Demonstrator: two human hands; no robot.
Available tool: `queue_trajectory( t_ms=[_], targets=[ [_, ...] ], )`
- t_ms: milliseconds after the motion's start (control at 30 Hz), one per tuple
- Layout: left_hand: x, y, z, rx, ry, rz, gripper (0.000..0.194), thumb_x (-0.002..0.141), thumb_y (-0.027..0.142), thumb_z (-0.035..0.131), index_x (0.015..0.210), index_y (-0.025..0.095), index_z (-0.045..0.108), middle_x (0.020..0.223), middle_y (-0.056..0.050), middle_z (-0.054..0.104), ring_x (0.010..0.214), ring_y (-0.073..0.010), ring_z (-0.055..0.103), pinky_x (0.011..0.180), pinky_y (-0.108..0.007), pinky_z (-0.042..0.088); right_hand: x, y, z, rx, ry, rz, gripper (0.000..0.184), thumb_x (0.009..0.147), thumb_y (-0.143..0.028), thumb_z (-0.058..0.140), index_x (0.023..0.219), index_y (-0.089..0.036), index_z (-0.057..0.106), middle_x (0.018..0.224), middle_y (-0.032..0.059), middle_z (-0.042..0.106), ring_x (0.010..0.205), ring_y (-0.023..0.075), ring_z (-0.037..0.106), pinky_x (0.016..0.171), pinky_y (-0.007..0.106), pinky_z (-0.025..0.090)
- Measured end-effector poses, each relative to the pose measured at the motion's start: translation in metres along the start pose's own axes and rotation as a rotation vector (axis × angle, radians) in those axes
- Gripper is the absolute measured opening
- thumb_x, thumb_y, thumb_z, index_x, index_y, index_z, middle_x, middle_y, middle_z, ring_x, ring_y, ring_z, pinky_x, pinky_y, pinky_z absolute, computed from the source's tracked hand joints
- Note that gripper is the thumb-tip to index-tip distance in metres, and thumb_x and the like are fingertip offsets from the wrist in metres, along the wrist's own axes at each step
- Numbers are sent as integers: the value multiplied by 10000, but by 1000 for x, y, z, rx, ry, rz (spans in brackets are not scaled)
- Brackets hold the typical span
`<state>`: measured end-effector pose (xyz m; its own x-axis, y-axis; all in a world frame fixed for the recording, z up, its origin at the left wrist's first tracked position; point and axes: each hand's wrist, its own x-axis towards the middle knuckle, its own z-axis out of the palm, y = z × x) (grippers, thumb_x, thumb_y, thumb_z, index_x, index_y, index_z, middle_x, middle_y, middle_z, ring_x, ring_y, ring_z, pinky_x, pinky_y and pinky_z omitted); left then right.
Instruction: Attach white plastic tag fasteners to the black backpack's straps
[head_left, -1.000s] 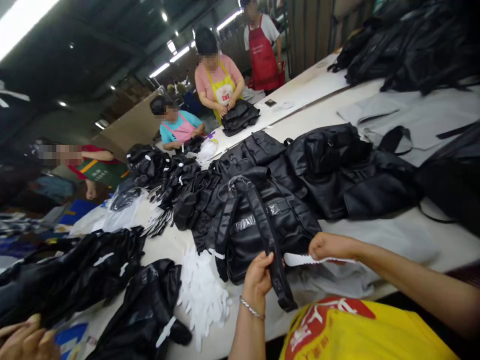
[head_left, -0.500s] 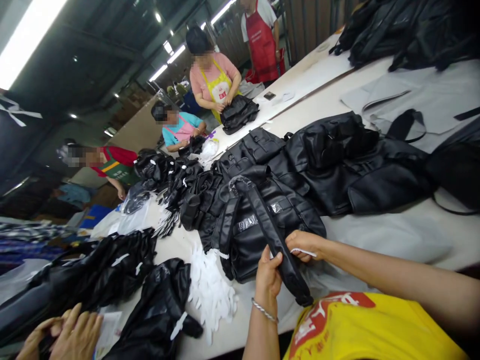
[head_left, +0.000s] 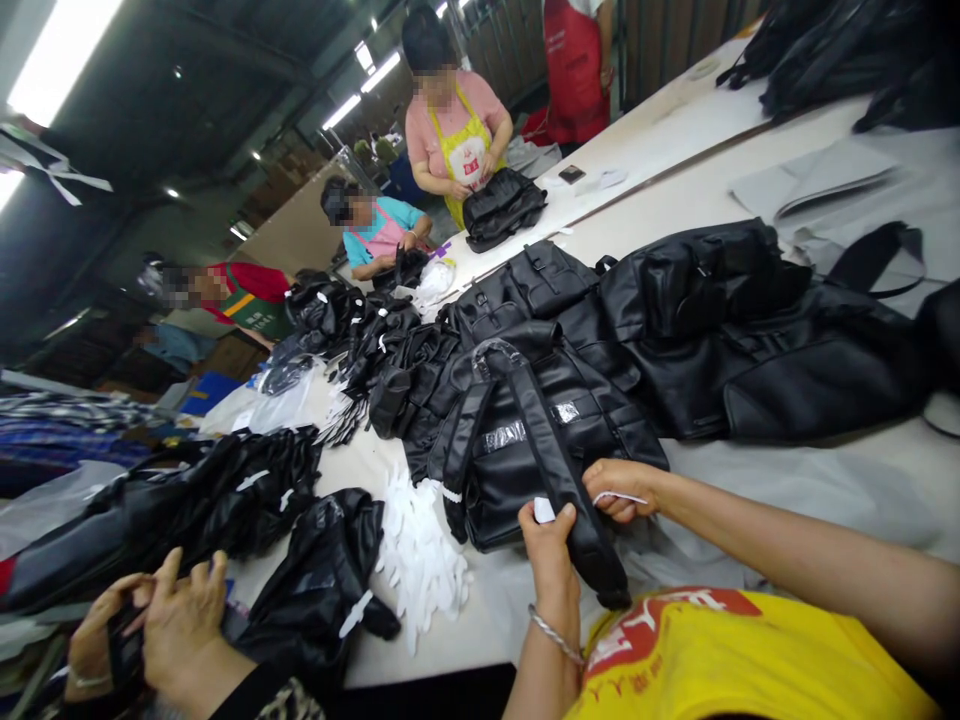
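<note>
A black backpack [head_left: 510,480] lies on the table in front of me with its straps upward. My left hand [head_left: 551,535] is closed at the edge of one shoulder strap [head_left: 596,560], and a small white piece [head_left: 544,510] shows between its thumb and forefinger. On the strap's other side, my right hand [head_left: 619,488] pinches a thin white strip [head_left: 621,496]. Whether the two white bits are one strip behind the strap is hidden. The other shoulder strap [head_left: 466,430] has a white wrap near its end. Clear film [head_left: 504,436] covers part of the back.
Loose white strips [head_left: 420,560] are heaped left of the backpack. More black backpacks [head_left: 690,290] lie behind and right; others [head_left: 322,580] lie left. A co-worker's hands [head_left: 161,625] hold something black at lower left. Several people stand or sit across the table [head_left: 630,190].
A white piece now shows at my left thumb. My right hand has drawn slightly away from the strap, with the strip reaching further right. The co-worker's hands have risen, and the view has shifted.
</note>
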<state>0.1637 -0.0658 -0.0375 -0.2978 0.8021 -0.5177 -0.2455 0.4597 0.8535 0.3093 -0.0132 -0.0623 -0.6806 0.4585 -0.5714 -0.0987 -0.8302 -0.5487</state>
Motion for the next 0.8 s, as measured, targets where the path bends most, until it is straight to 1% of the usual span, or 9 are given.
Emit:
queue_trajectory(
  t_ms=[100,300,433,533,600,667,733,767,800],
  targets=[
    [1,-1,-1,93,12,97,422,558,144,673,888,177,412,706,34,520,593,-65,502,586,-188,422,2,0,-1,-12,-2,4,283,586,-76,473,542,-173,211,394,-87,248,284,18,136,288,109,145],
    [-1,1,1,226,53,183,305,597,182,638,819,156,432,674,43,477,576,-55,448,564,-187,393,4,-1,2,-73,74,8,257,651,-63,434,548,-167,223,406,-75,272,287,23,141,296,118,145],
    [2,-2,-3,247,38,204,288,614,205,623,824,164,431,663,50,471,576,-62,447,565,-200,399,-1,-2,8,-198,216,-37,190,748,-69,372,587,-157,323,461,-43,370,308,39,227,318,134,201],
    [5,-6,-8,294,45,233,289,602,214,634,811,167,441,659,51,480,575,-67,453,570,-206,404,-9,-3,13,-333,360,-138,101,787,-80,411,724,-144,458,523,-23,447,369,76,364,366,167,280],
    [7,-7,-9,304,55,242,307,592,219,645,820,165,447,665,46,496,582,-73,470,580,-212,411,-16,-4,16,-498,457,-260,108,749,-47,482,788,-147,502,584,-15,494,477,104,458,444,186,321],
    [8,-8,-8,294,56,243,326,588,225,650,836,163,449,674,40,509,589,-80,484,587,-217,416,-21,-5,17,-800,586,-424,181,704,-17,525,814,-161,533,664,-11,534,616,132,513,535,201,331],
    [8,-8,-8,284,52,243,321,596,220,640,845,163,446,683,36,515,596,-82,490,596,-220,419,-22,-5,17,-1091,694,-534,214,684,-15,540,827,-173,557,718,-11,559,704,156,529,583,213,328],
    [9,-8,-8,286,50,245,311,604,214,631,847,165,444,689,35,517,600,-82,489,599,-219,418,-22,-6,17,-1160,721,-555,208,681,-20,539,821,-172,564,721,-10,565,709,159,533,588,215,331],
    [9,-8,-8,291,43,248,293,613,208,619,843,168,441,690,35,516,602,-81,485,600,-217,415,-20,-6,16,-1147,718,-554,192,681,-23,537,806,-166,566,707,-12,566,691,153,536,580,211,337]
  ],
)
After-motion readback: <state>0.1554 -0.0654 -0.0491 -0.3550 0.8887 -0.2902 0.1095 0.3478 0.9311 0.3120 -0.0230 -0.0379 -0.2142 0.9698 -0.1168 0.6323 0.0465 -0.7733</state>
